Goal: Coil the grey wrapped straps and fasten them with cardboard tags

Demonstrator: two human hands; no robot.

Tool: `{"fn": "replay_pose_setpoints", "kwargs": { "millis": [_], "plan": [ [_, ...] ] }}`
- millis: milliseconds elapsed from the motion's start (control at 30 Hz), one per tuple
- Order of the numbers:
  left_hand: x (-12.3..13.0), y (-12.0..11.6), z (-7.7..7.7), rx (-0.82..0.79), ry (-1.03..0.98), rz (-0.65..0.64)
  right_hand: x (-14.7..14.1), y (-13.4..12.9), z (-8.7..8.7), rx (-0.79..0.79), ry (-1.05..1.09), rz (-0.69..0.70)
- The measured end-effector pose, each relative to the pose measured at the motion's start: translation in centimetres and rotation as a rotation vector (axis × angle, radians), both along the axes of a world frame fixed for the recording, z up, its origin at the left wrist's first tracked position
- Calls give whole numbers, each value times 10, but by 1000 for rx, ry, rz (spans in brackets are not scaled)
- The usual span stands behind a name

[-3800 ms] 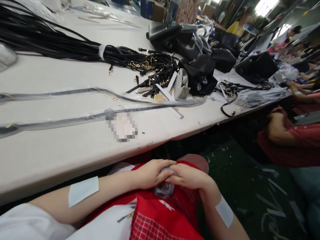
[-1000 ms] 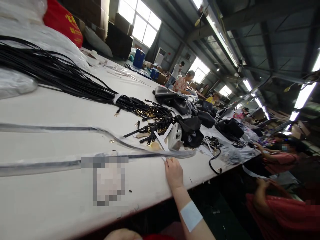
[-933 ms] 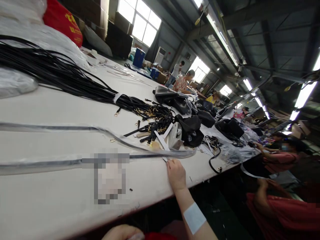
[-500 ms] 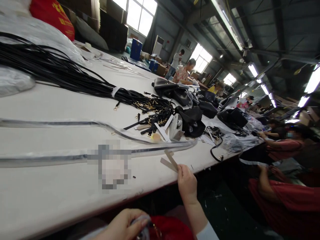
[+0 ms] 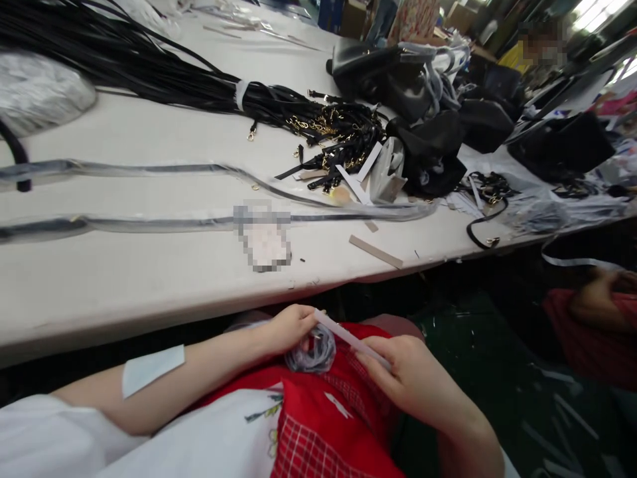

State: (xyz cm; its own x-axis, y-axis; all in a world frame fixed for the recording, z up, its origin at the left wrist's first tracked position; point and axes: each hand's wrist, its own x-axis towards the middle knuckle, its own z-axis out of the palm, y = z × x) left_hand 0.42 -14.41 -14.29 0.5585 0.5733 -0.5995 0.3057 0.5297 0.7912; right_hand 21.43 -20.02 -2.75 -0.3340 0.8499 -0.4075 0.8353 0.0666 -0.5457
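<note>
On white table: heap of glossy black bags right of centre, crumpled clear plastic packaging farther right, rounded translucent plastic bundle at left edge. Beyond: brown cardboard box.

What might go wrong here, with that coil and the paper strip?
The coil of clear-wrapped strap, held over the lap by the left hand, might loosen if its grip slackens.
The narrow pale strip in the right hand looks thin and might bend.
The loose tan strip near the table edge could be knocked to the floor.
</note>
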Motion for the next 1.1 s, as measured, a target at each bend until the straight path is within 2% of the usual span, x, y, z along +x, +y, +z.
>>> {"fn": "replay_pose_setpoints", "kwargs": {
  "millis": [133, 300, 433, 633, 733, 833, 933, 1100],
  "plan": [
    [2, -1, 2, -12, -4, 5, -2, -8, 4, -39, 18, 23],
    [2, -2, 11, -4, 24, -15, -9, -12, -3, 23, -136, 47],
    [2, -4, 13, 65, 38, -33, -21, -13, -4, 52, -168, 68],
    [1, -5, 14, 143, 79, -63, -32, -9, 0, 108, -234, 27],
    [1, -6, 16, 185, 110, -68, -41, -5, -1, 123, -301, 78],
    [3, -7, 17, 185, 128, -86, -56, 2, -7, 126, -366, 156],
    [4, -6, 16, 193, 80, -110, -69, 10, -20, 134, -391, 173],
    [-1, -2, 13, 274, 40, -96, -60, 17, -32, 141, -272, 65]
  ]
}}
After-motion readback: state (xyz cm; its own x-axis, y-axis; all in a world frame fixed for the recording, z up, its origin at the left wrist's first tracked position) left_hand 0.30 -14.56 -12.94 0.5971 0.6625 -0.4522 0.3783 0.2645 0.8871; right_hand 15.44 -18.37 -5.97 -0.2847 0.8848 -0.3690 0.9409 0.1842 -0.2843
